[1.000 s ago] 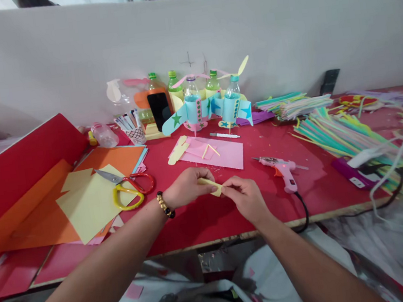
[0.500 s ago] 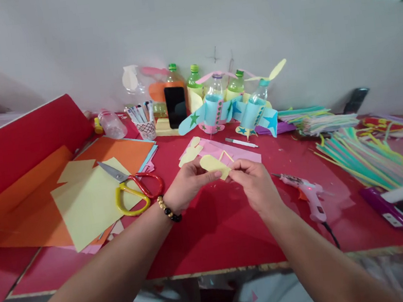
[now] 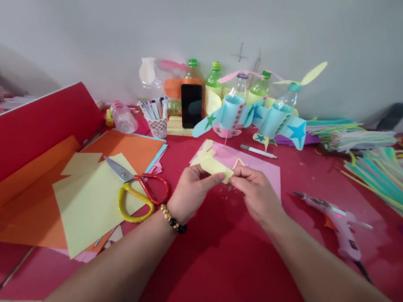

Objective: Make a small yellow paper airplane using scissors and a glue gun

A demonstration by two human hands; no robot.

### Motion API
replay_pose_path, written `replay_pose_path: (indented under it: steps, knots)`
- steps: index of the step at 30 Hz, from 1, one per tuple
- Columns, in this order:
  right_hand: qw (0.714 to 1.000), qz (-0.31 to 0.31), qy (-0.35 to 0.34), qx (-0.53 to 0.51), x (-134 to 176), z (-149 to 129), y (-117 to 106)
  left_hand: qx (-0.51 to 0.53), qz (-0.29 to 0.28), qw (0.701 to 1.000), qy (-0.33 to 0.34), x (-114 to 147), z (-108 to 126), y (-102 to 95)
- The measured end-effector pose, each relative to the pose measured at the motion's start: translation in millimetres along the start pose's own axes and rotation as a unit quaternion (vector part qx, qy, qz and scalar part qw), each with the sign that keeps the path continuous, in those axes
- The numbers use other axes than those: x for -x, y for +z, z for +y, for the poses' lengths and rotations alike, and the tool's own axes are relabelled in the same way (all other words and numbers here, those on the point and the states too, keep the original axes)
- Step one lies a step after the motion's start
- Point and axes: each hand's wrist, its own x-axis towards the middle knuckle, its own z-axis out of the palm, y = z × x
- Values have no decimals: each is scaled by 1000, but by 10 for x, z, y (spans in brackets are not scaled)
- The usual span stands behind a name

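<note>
A small pale-yellow paper cut-out (image 3: 213, 165) with a rounded strip shape is held over the table. My left hand (image 3: 189, 192) pinches it from the left, thumb on top, a beaded bracelet (image 3: 172, 219) round the wrist. With its fingertips, my right hand (image 3: 253, 189) grips the lower right end of the same piece. Just behind lie a pink paper sheet (image 3: 268, 174) and another pale-yellow cut-out (image 3: 206, 148). Scissors (image 3: 126, 177) with one red and one yellow handle rest left of my left hand, partly on yellow paper (image 3: 90, 201).
A pink glue gun (image 3: 336, 217) lies at right with a red light lit. Bottle planes in blue paper (image 3: 232, 113), green-capped bottles (image 3: 215, 78), a phone (image 3: 192, 105) and a cup of pens (image 3: 156, 122) stand along the wall. Pastel strips (image 3: 393, 186) and a white pen (image 3: 259, 151) lie rightward.
The head view has turned, so most objects at the back and right sit farther right. Both hands keep their hold on the yellow paper, with little movement between them.
</note>
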Motion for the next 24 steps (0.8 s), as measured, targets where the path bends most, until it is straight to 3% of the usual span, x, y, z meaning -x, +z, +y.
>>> replay_pose_path:
  steps: [5, 11, 18, 24]
  knots:
    - [999, 3, 8, -39, 16, 23, 15, -2, 18, 1000, -9, 2, -15, 6]
    - [998, -34, 19, -45, 25, 33, 12, 4, 13, 1000, -3, 0, -50, 2]
    - [998, -22, 18, -53, 52, 26, 34, 13, 33, 999, -2, -1, -59, 10]
    - [1000, -1, -10, -21, 43, 46, 17, 5, -14, 1000, 11, 7, -48, 15]
